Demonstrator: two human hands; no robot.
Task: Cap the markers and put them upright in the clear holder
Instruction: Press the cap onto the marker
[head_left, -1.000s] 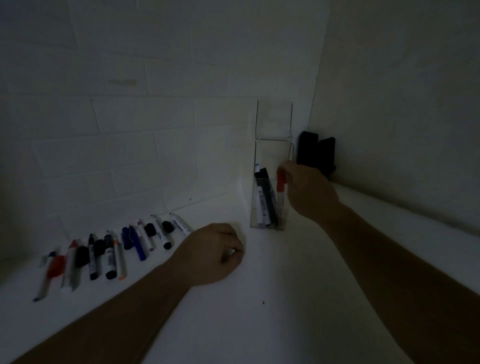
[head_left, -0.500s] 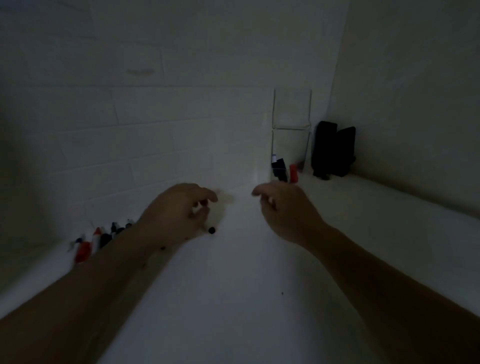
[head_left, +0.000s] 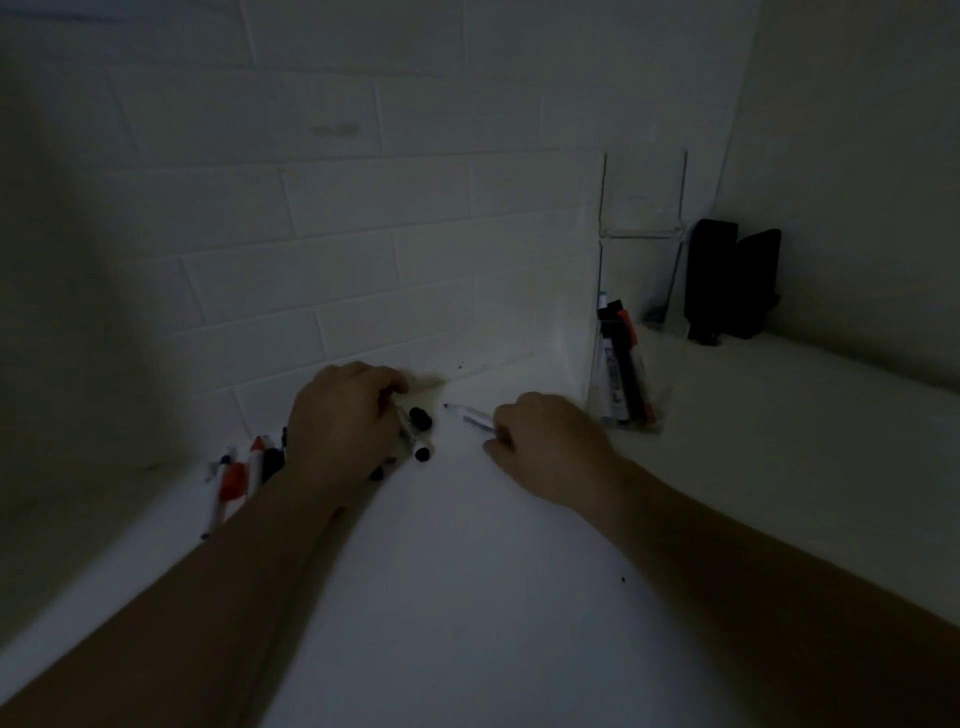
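Just two bare forearms and hands here, left hand (head_left: 340, 418) and right hand (head_left: 550, 441). No sleeves, watch, rings or gloves showing anywhere.

Dim, underexposed scene with a grey-green cast: the white table (head_left: 467, 597) beneath the forearms is brightest, while corners fall into heavy vignette. Wall tile lines bow (wide-angle distortion). Soft blur smears the left hand (head_left: 343, 426) and markers (head_left: 244, 473) left of it.

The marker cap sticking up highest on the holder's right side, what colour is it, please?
Red cap, head view.
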